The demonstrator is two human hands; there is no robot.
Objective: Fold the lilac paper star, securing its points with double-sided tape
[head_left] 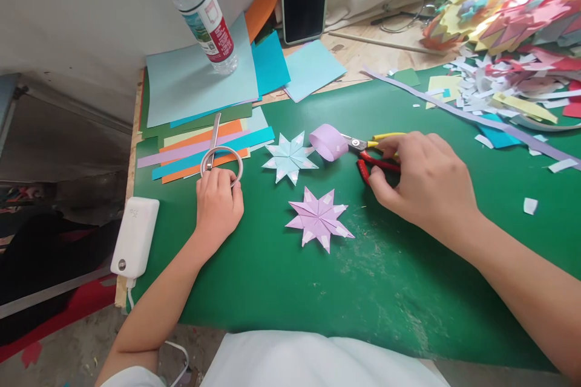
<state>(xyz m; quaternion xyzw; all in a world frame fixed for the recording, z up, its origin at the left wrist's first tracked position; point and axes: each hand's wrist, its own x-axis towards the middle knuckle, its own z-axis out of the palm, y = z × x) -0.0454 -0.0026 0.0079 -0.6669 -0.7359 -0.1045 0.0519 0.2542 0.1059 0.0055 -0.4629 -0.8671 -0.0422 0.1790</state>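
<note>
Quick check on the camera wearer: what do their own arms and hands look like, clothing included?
The left hand and right hand are ungloved, with no rings or watches visible. A short white sleeve shows on the left arm; the right arm's sleeve is out of frame.

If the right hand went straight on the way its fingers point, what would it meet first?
The scissors, with handles right by the right hand; they may already touch, but depth is unclear. Beyond them in that line sits the lilac paper loop.
</note>
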